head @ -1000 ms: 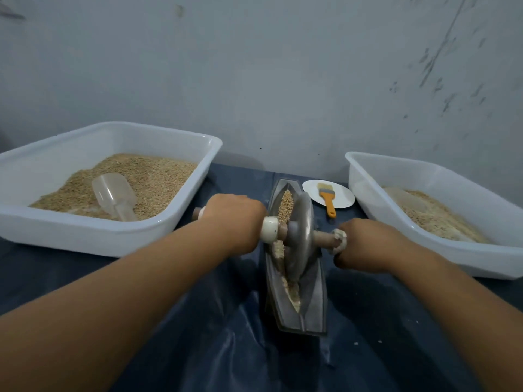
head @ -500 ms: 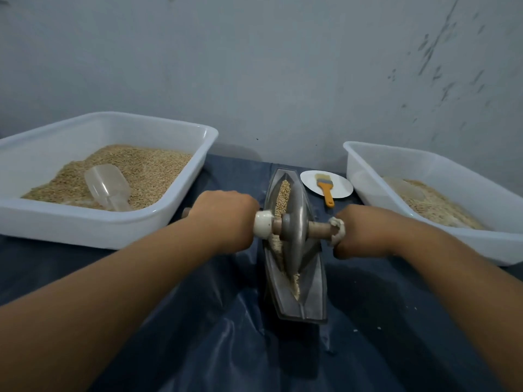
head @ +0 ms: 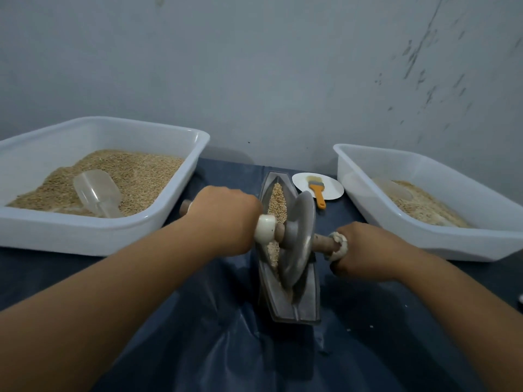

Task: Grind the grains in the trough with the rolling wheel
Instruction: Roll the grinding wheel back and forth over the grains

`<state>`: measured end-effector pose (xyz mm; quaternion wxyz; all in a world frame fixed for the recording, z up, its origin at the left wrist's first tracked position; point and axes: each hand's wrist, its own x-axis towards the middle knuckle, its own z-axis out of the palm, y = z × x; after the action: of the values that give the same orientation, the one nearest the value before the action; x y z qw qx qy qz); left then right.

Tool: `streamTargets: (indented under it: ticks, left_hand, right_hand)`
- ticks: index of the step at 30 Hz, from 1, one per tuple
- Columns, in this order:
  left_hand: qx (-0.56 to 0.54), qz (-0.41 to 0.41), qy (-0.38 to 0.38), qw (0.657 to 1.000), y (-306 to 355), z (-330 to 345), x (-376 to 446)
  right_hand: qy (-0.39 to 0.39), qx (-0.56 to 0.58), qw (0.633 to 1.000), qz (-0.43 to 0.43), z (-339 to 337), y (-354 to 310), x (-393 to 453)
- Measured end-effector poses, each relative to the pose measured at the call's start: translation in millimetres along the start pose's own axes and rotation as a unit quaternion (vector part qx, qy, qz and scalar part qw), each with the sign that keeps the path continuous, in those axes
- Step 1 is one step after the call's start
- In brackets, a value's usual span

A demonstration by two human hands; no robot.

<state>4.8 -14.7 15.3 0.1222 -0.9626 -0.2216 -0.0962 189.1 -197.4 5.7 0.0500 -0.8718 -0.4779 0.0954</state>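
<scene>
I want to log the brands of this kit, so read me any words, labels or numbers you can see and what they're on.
None: no readable text on the left bin, right bin, scoop, trough, wheel, brush or plate.
The wall shows only scuff marks.

No text, label, brand or number can be read anywhere.

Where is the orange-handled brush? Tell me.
In the head view, the brush lies on a small white plate, right of the trough's far end, beside the right bin.
</scene>
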Motion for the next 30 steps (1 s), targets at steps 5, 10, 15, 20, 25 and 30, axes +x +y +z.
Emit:
streamTargets:
  ticks: [5, 10, 15, 20, 25, 30]
  left_hand:
    - [-0.054, -0.043, -0.058, 0.996, -4.3, 5.3, 11.1]
    - [-0.087, -0.041, -0.106, 0.990, -7.6, 4.1, 8.2]
    - [-0.091, -0.049, -0.082, 0.991, -12.1, 21.0, -16.9]
    - [-0.082, -0.068, -0.082, 0.991, -7.4, 14.7, 9.5]
    - [-0.052, -0.039, -0.069, 0.996, -8.0, 6.8, 1.9]
    - [-0.031, -0.029, -0.011, 0.999, -4.7, 10.0, -6.7]
  right_hand:
    - [0.103, -0.115, 0.988, 0.006, -3.0, -10.9, 25.4]
    - [0.039, -0.143, 0.989, -0.031, -18.2, -17.8, 32.9]
    - [0.078, -0.184, 0.977, -0.078, -16.0, -13.8, 12.8]
    - [0.097, -0.190, 0.976, -0.041, -14.6, -22.0, 40.3]
    - [0.052, -0.152, 0.987, -0.021, -14.3, -18.1, 23.7]
    - [0.110, -0.146, 0.983, -0.020, -1.6, -8.5, 6.1]
